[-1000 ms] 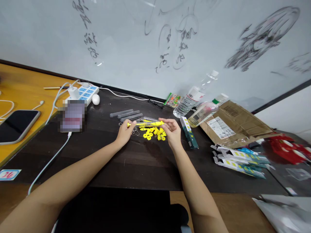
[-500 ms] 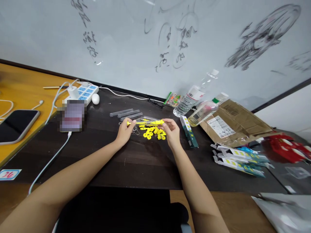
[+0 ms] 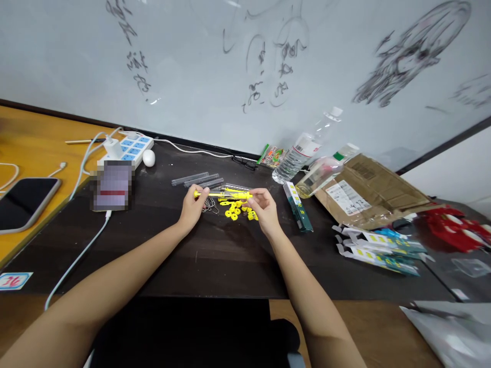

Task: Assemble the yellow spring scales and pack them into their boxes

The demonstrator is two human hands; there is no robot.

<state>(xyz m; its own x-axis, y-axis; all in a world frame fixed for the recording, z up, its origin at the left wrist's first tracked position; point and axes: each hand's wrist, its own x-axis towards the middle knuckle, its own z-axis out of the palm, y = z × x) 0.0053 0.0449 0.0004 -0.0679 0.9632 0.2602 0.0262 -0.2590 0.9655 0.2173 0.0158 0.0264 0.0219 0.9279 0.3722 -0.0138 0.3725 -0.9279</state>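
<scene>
Held level above the dark table is a slim yellow rod-and-clear-tube piece (image 3: 227, 194). My left hand (image 3: 191, 210) pinches its thin yellow left end between thumb and fingers. At the thicker yellow right end, my right hand (image 3: 266, 210) has its fingers closed on the piece. Loose small yellow plastic parts (image 3: 233, 211), several of them ring-shaped, lie just below it. Thin metal wire pieces (image 3: 209, 206) are beside my left fingers. Behind my hands, several clear tubes (image 3: 203, 180) rest on the table.
On the right are a green-and-white narrow box (image 3: 298, 207), a water bottle (image 3: 293, 161), a second bottle (image 3: 320, 176), a cardboard parcel (image 3: 378, 191) and opened boxes (image 3: 379, 254). A power strip (image 3: 134, 151), a charging phone (image 3: 112, 186) and its cable (image 3: 79, 260) are left.
Both hands and the yellow piece appear slightly further left, partly because the whole view has shifted. Each hand keeps hold of its end.
</scene>
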